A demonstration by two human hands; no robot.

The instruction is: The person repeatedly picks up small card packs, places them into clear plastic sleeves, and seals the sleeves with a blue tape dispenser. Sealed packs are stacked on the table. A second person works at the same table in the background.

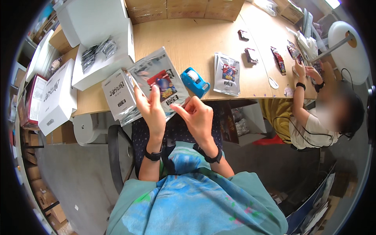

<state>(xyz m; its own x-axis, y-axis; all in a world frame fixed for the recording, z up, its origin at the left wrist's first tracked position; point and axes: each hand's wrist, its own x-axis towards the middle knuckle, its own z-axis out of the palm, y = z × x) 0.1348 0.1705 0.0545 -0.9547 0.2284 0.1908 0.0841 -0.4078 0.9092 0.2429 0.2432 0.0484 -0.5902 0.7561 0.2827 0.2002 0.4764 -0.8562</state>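
A blue tape dispenser [194,81] sits on the wooden counter [188,43], a stack of silver pouches [226,74] at its three o'clock. At ten o'clock, an open white box [102,43] holds small packets. A white chair [347,47] stands at the counter's three o'clock.

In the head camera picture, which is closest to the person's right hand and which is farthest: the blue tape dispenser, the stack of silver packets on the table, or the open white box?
1. Blue tape dispenser, just above the right hand.
2. Stack of silver packets, up and to the right.
3. Open white box, far off to the upper left.
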